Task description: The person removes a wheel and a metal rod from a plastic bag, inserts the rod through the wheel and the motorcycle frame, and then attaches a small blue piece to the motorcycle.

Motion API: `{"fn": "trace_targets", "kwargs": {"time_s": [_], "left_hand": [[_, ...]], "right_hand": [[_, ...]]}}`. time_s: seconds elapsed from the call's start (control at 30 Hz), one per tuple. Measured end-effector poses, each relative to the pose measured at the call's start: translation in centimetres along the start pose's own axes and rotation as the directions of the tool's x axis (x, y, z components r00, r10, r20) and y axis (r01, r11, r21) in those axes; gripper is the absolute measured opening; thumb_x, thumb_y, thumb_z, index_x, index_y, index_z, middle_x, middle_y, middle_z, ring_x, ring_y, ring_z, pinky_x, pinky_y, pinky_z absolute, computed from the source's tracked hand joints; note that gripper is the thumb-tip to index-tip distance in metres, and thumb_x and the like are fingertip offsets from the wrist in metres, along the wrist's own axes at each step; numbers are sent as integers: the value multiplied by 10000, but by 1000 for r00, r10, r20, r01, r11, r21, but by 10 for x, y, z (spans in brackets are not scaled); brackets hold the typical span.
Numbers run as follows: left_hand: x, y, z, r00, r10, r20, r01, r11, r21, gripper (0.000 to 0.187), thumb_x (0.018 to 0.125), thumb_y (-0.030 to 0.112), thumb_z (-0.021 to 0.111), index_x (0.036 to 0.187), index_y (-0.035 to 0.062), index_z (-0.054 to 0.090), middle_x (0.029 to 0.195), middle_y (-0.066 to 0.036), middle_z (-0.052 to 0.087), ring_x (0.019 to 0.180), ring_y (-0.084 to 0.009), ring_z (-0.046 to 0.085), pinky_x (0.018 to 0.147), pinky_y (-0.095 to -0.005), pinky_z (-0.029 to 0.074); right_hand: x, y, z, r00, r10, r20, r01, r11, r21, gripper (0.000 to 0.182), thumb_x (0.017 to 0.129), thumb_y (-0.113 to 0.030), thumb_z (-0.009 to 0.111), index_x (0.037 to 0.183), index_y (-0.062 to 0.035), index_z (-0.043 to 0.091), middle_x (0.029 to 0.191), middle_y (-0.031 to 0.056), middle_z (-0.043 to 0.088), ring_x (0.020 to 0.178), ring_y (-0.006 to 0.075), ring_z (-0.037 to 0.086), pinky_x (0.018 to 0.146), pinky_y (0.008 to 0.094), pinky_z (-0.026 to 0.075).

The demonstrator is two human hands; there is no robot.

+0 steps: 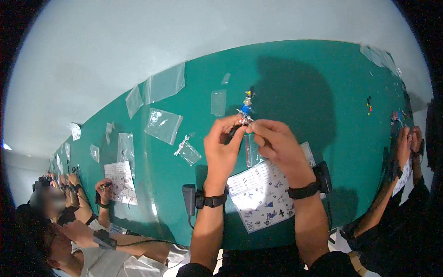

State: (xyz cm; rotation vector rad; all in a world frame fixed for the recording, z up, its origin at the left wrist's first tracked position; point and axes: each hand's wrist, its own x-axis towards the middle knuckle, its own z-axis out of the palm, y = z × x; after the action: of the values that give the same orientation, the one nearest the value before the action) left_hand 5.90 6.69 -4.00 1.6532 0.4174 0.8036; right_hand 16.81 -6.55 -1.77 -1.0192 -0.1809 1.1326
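Note:
Above the middle of the table I hold a small toy model (245,109) with blue, yellow, red and silvery metal parts. Its blue and yellow end points away from me. My left hand (220,143) is closed on its near end, where a black part shows between thumb and fingers. The fingers of my right hand (279,144) pinch the same end from the other side; the exact part they grip is partly hidden. Beneath my wrists lies a printed instruction sheet (263,203). A narrow clear bag with a red edge (250,150) lies under the model.
A small wrench (182,145) lies by a clear bag (190,154) left of my hands. More clear bags (164,125) are spread over the green table (295,111). Small colored parts (369,107) lie to the right. Other people's hands (104,190) work at both sides.

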Motion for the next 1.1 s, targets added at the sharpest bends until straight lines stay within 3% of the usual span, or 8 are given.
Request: {"fn": "trace_targets", "kwargs": {"time_s": [0.1,0.23,0.4,0.5,0.63,0.9,1.0,1.1], "left_hand": [[5,-2,-7,995,-89,46,96,978,-187,395,949,-106,778,1310,-23,641,1171,-149,788,1102,-194,757,998,-323,586],[3,-6,-7,995,-55,86,68,985,-160,439,939,-140,756,1341,-7,637,1210,-139,782,1138,-192,746,1019,-328,575],[3,6,-1,988,-99,118,115,984,-133,445,933,-161,731,1339,2,650,1265,-119,772,1201,-190,729,1053,-324,551],[3,7,1,993,-53,108,63,995,-82,491,921,-170,734,1369,-3,625,1267,-149,772,1189,-198,728,1052,-338,558],[3,1,0,992,-95,89,108,983,-147,438,939,-156,735,1339,-10,633,1305,-166,764,1195,-206,735,1032,-328,579],[3,1,3,987,-159,-19,151,965,-212,318,967,-148,726,1249,-26,644,1329,-188,758,1186,-214,750,1009,-321,598],[3,0,4,994,-98,-40,83,958,-273,320,958,-153,734,1232,-23,632,1310,-219,759,1187,-232,751,1011,-333,605],[3,-5,2,985,-164,-44,134,908,-398,318,950,-148,745,1213,-16,624,1298,-238,760,1178,-254,756,997,-359,619]], "right_hand": [[1,-1,3,995,-93,-19,89,983,-161,238,1113,-248,655,1065,-36,752,686,-48,552,501,24,422,461,219,306],[1,0,1,978,-202,-50,170,913,-371,243,1119,-217,631,1056,-27,769,691,-38,578,538,43,482,474,243,348],[5,4,1,954,-276,-119,219,909,-354,255,1125,-221,625,1060,-18,766,671,-36,576,538,43,480,477,247,344],[5,3,2,930,-344,-133,267,876,-401,255,1130,-230,620,1063,-26,757,665,-44,561,539,39,466,480,244,333],[6,4,4,887,-423,-185,338,867,-366,248,1134,-237,617,1057,-39,745,658,-56,540,547,32,449,486,249,323],[5,3,1,899,-427,-100,310,780,-543,235,1141,-232,595,1087,-44,726,705,-39,573,618,44,503,544,268,382],[7,9,3,920,-385,-74,272,763,-586,214,1142,-211,580,1110,-45,712,736,-22,598,657,65,543,575,282,424],[11,21,8,918,-394,-38,306,767,-564,195,1141,-192,575,1126,-38,694,758,-4,629,676,85,584,598,291,465]]}}
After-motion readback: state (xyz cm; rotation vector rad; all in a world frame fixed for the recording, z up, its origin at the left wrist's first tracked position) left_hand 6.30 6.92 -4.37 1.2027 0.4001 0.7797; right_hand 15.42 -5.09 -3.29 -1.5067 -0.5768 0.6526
